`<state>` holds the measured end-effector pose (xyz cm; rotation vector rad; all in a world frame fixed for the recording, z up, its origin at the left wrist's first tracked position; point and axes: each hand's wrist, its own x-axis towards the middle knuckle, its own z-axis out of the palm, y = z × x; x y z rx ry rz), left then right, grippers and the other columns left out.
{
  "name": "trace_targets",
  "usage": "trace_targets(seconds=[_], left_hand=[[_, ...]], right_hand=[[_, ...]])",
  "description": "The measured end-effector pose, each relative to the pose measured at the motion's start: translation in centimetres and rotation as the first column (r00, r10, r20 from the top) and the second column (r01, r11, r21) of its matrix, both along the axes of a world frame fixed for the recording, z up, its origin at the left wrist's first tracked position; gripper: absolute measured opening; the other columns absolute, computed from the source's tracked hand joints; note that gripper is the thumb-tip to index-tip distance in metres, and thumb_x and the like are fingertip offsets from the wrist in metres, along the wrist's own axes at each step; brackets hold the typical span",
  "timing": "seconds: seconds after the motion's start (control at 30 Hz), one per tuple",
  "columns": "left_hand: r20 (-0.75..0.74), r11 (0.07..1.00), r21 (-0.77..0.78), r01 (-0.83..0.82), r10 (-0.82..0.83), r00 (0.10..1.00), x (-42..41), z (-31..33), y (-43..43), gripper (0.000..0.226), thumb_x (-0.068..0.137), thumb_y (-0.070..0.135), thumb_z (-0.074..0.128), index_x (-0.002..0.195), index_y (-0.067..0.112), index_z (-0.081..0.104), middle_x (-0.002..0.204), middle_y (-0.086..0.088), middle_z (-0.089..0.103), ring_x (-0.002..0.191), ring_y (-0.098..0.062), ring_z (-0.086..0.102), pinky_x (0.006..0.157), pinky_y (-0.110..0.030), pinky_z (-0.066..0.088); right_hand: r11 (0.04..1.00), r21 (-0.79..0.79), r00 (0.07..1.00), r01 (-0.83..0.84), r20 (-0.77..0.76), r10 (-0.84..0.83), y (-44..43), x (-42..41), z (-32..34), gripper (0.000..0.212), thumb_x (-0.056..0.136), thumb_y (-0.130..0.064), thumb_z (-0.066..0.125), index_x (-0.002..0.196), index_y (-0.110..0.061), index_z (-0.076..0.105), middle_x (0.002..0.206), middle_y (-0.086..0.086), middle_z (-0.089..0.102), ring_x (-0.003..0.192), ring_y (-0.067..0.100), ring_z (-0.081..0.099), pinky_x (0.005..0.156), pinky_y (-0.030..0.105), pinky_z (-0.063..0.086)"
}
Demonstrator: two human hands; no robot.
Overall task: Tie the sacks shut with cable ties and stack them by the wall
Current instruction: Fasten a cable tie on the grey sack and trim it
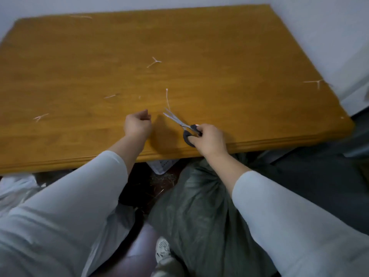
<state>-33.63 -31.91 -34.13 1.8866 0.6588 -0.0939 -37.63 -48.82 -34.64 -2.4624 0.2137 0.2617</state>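
Fingers of the right hand grip black-handled scissors over the wooden table; the left hand is curled, contents unclear.

Open wood spreads across the tabletop between thin cable tie scraps, a wall hems its far edge, and a green sack crowds the floor below.

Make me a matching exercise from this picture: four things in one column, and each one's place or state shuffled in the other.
1 scissors
2 green sack
3 left hand
4 white cable tie

A lying on the table beyond the blades
B fingers curled, over the table
C below the table's near edge, neck gathered
D gripped by the right hand

Pairs: 1-D, 2-C, 3-B, 4-A
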Motion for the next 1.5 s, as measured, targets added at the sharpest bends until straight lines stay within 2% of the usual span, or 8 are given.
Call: trace_targets(seconds=[0.23, 0.5, 0.63, 0.77, 0.9, 1.0, 1.17, 1.5], left_hand=[[-0.140, 0.976, 0.120, 0.180, -0.163, 0.977, 0.9, -0.5, 4.1, 0.049, 0.091, 0.007, 0.038, 0.140, 0.009, 0.042, 0.142, -0.012, 0.047, 0.130, -0.030, 0.043, 0.108, -0.037, 0.037], [-0.109, 0.922, 0.278, 0.270, -0.249, 0.962, 1.7, -1.0, 5.0, 0.035, 0.092, 0.005, 0.035, 0.118, 0.018, 0.055, 0.106, -0.004, 0.054, 0.072, -0.019, 0.046, 0.054, -0.024, 0.034], [-0.170, 0.887, 0.320, 0.332, -0.291, 0.942, 1.4, -0.4, 4.2, 0.025, 0.088, 0.001, 0.035, 0.088, 0.013, 0.056, 0.095, -0.014, 0.060, 0.085, -0.032, 0.052, 0.059, -0.033, 0.039], [-0.121, 0.888, 0.359, 0.287, -0.260, 0.958, -0.2, -0.3, 3.1, 0.041, 0.086, 0.002, 0.038, 0.123, 0.003, 0.056, 0.126, -0.019, 0.055, 0.114, -0.037, 0.051, 0.095, -0.042, 0.045], [0.192, 0.907, 0.393, 0.153, -0.243, 0.951, -3.7, -0.7, 0.4, 0.035, 0.072, -0.009, 0.043, 0.070, 0.020, 0.061, 0.094, -0.005, 0.059, 0.102, -0.028, 0.051, 0.084, -0.025, 0.036], [0.188, 0.927, 0.299, 0.228, -0.292, 0.938, -7.7, -0.9, -3.5, 0.042, 0.067, -0.013, 0.041, 0.052, 0.026, 0.044, 0.068, 0.005, 0.051, 0.078, -0.022, 0.050, 0.071, -0.025, 0.035], [-0.021, 0.825, 0.273, 0.495, -0.509, 0.860, -13.9, -4.4, -10.8, 0.028, 0.086, 0.004, 0.050, 0.073, 0.024, 0.064, 0.073, 0.001, 0.064, 0.058, -0.017, 0.054, 0.056, -0.027, 0.043], [-0.391, 0.766, 0.236, 0.598, -0.489, 0.780, -17.7, -13.2, -17.6, 0.031, 0.090, 0.019, 0.053, 0.118, 0.009, 0.062, 0.119, -0.013, 0.064, 0.111, -0.029, 0.059, 0.085, -0.029, 0.045]], right_hand=[[0.985, -0.151, 0.996, -0.084, -0.053, 0.077, 7.4, 4.4, -0.3, 0.042, 0.088, -0.037, 0.061, 0.124, -0.016, 0.058, 0.119, 0.009, 0.047, 0.090, 0.026, 0.055, 0.067, 0.028, 0.036], [0.978, -0.178, 0.992, -0.111, -0.074, 0.099, 9.6, 5.1, -1.1, 0.045, 0.087, -0.031, 0.064, 0.126, -0.011, 0.054, 0.125, 0.010, 0.045, 0.105, 0.029, 0.056, 0.076, 0.031, 0.043], [0.986, -0.104, 0.989, -0.132, -0.086, 0.123, 9.4, 5.2, -1.0, 0.044, 0.090, -0.030, 0.059, 0.132, -0.018, 0.052, 0.130, 0.007, 0.045, 0.111, 0.028, 0.054, 0.085, 0.032, 0.046], [0.995, -0.059, 0.996, -0.085, 0.035, 0.087, 7.6, 3.3, -0.6, 0.034, 0.094, -0.030, 0.049, 0.126, -0.025, 0.056, 0.122, 0.002, 0.055, 0.108, 0.025, 0.055, 0.075, 0.032, 0.047], [0.998, -0.011, 0.986, 0.066, 0.152, -0.063, 3.3, -1.4, -0.9, 0.033, 0.093, -0.025, 0.046, 0.124, -0.023, 0.057, 0.121, -0.002, 0.056, 0.102, 0.022, 0.058, 0.074, 0.033, 0.052], [0.989, -0.016, 0.981, 0.144, 0.137, -0.141, -1.3, -5.8, -2.3, 0.031, 0.092, -0.022, 0.047, 0.120, -0.022, 0.059, 0.119, -0.003, 0.057, 0.099, 0.021, 0.059, 0.072, 0.034, 0.052], [0.971, -0.040, 0.972, 0.237, 0.003, -0.237, -10.3, -13.4, -6.1, 0.028, 0.088, -0.017, 0.051, 0.112, -0.021, 0.064, 0.117, 0.003, 0.061, 0.105, 0.026, 0.059, 0.079, 0.034, 0.049], [0.976, -0.035, 0.957, 0.217, -0.192, -0.219, -19.1, -16.3, -13.8, 0.024, 0.093, -0.033, 0.052, 0.103, -0.019, 0.069, 0.109, 0.010, 0.069, 0.102, 0.030, 0.061, 0.078, 0.032, 0.047]])
